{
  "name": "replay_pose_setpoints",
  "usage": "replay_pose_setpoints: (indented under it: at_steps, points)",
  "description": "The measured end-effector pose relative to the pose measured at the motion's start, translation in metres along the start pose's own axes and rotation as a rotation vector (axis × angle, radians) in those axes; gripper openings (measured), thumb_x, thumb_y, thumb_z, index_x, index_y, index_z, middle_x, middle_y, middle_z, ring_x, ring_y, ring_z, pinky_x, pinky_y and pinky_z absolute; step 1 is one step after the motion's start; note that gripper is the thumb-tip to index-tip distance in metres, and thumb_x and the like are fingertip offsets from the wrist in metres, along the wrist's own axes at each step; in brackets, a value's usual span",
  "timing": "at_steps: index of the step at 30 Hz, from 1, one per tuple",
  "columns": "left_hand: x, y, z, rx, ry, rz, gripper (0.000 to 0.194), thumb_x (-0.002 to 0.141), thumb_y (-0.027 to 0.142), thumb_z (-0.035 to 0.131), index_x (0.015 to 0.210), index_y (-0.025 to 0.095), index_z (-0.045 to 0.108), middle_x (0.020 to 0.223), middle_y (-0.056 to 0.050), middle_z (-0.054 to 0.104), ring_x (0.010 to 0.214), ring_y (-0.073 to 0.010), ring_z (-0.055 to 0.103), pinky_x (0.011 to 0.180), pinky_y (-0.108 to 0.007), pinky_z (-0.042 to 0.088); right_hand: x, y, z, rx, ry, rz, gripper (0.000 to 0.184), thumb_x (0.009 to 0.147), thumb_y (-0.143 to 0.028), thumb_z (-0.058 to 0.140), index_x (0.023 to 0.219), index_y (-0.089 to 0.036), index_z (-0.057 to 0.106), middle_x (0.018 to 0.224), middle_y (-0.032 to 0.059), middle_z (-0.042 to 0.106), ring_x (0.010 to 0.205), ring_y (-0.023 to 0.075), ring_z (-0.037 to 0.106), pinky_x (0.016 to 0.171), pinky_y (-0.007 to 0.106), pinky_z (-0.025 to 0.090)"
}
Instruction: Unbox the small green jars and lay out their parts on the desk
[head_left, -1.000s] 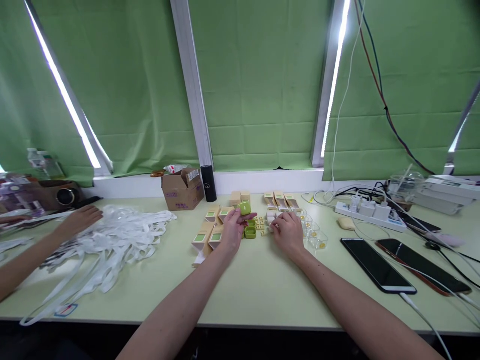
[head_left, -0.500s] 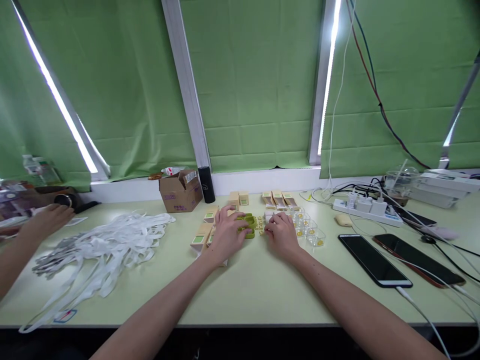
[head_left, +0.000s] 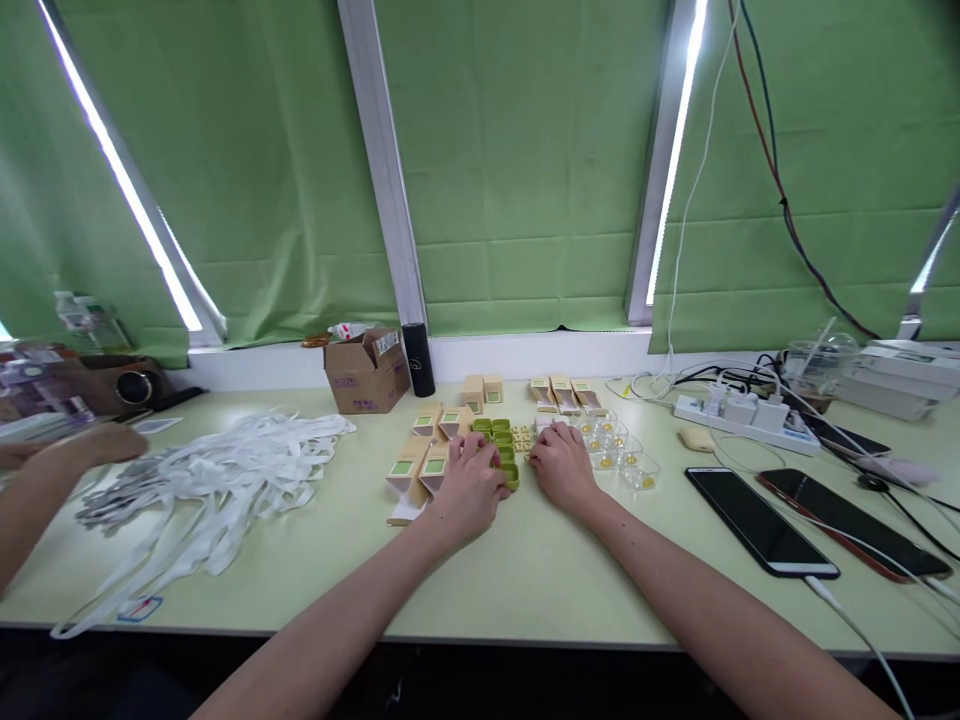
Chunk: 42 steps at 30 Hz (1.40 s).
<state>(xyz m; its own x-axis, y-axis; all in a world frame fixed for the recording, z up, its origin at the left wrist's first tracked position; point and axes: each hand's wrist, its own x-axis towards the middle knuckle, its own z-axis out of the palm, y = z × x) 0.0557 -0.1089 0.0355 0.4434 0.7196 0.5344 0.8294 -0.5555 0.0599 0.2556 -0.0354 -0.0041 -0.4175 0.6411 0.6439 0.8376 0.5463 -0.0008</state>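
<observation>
My left hand (head_left: 471, 488) is closed at the left side of a group of small olive-green open boxes (head_left: 510, 474), its fingers and thumb on the nearest ones. Just right of them lie several small yellowish pieces (head_left: 521, 438). My right hand (head_left: 561, 462) rests beside these pieces with its fingers bent and pressed together; what they pinch, if anything, is hidden. Behind this hand a pale whitish item (head_left: 545, 421) shows in part. Clear plastic cups (head_left: 640, 472) with yellow centres stand to its right. Kraft-paper boxes (head_left: 409, 462) with green labels stand left of my left hand.
More kraft boxes (head_left: 564, 394) stand farther back. A carton (head_left: 366, 376) and a black cylinder (head_left: 418, 360) are by the wall. White straps (head_left: 247, 480) lie left, near another person's hand (head_left: 109, 443). Phones (head_left: 761, 520), cables and a power strip (head_left: 746, 425) lie right.
My left hand has come nearer to me along the green boxes, uncovering more of them. The right hand has barely moved. The other person's hand has lowered. The view has shifted slightly.
</observation>
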Motion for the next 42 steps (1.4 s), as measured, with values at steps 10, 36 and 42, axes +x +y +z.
replay_pose_setpoints:
  at_steps: [10,36,42]
  points:
    - [-0.0003,0.0023,-0.0029,0.090,-0.109,-0.023,0.012,0.085,0.022,0.071,0.075,0.023,0.078,0.104,-0.010,0.065,0.119,-0.0348,0.040,0.105,-0.058,0.031,0.0021,-0.0005,-0.0009,-0.038,-0.085,0.038,0.017,0.094,-0.022,0.063,0.088,-0.019,0.080,0.102,0.0114,0.069,0.110,0.0278,0.047,0.093,0.040,0.032]
    - [0.0003,0.0009,0.0007,0.097,-0.095,-0.028,0.017,0.087,0.019,0.068,0.075,0.023,0.079,0.098,-0.011,0.067,0.116,-0.0343,0.042,0.100,-0.054,0.034,-0.0002,-0.0030,-0.0074,-0.018,-0.016,0.023,0.012,0.091,-0.022,0.067,0.086,-0.018,0.076,0.099,0.0111,0.068,0.107,0.0282,0.048,0.092,0.040,0.033]
    - [-0.0002,-0.0002,0.0030,0.107,-0.081,-0.039,0.013,0.085,0.021,0.069,0.076,0.022,0.078,0.097,-0.011,0.067,0.117,-0.0348,0.043,0.101,-0.055,0.035,-0.0019,-0.0032,-0.0081,0.045,0.055,0.020,0.012,0.091,-0.021,0.065,0.082,-0.019,0.074,0.095,0.0094,0.067,0.103,0.0265,0.049,0.089,0.040,0.033]
